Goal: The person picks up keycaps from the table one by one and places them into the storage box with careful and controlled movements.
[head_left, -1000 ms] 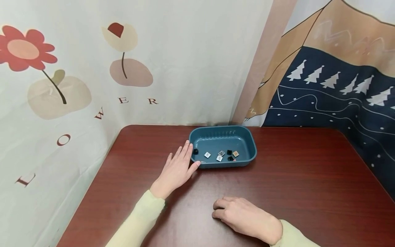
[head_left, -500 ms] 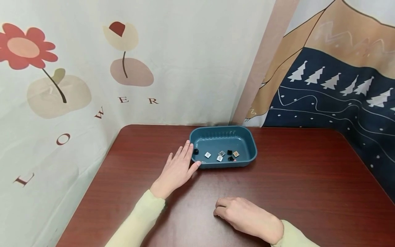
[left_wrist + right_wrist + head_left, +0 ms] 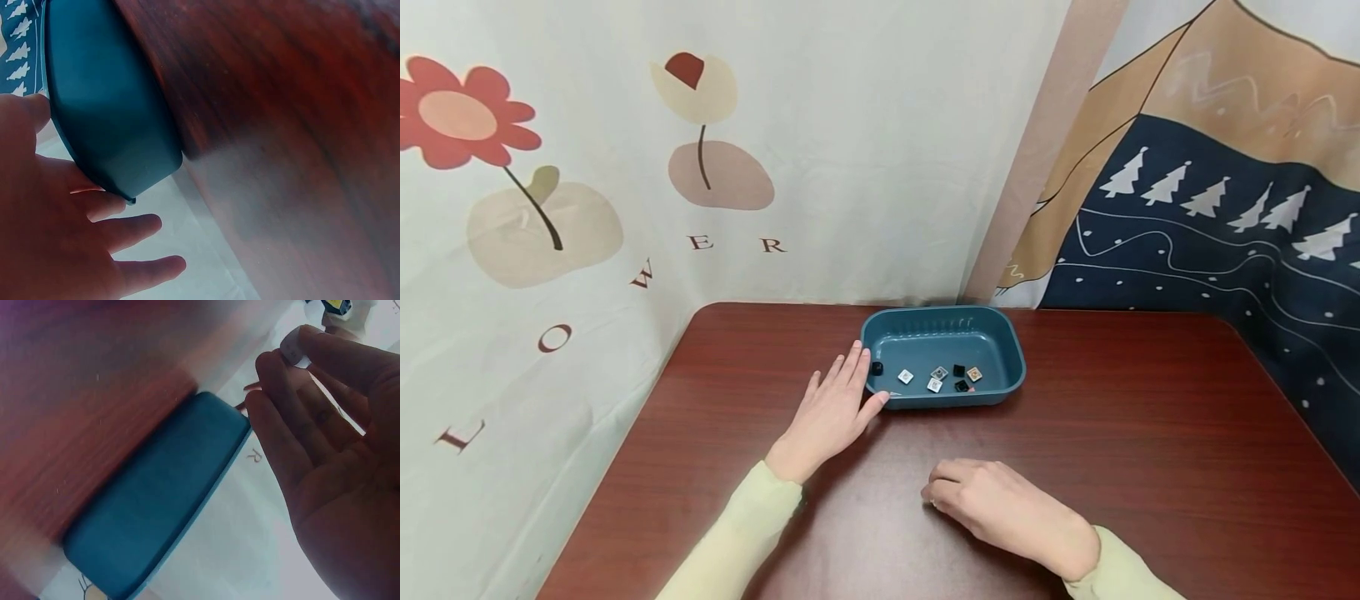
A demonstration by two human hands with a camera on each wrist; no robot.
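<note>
Fingers nearly straight, my left hand (image 3: 829, 410) rests on the left end of a blue rectangular tray (image 3: 955, 402), its thumb at the near corner. Farther toward me, my right hand (image 3: 1003, 508) is held over the table in front of the tray. In the right wrist view, its thumb and fingertip pinch a small white keycap (image 3: 294, 350); the head view mostly hides this piece. On the tray's floor lie several small keycaps, among them a black keycap (image 3: 877, 368), a white keycap (image 3: 906, 377) and a tan keycap (image 3: 974, 374).
The reddish-brown wooden table (image 3: 1150, 433) extends on both sides of the tray. Behind its far edge hangs a pale printed curtain (image 3: 865, 167), with a dark blue tree-patterned curtain (image 3: 1210, 242) to the right.
My right hand has shifted slightly forward toward the tray, its fingers tipping up a little. The left hand and the tray stay where they were.
</note>
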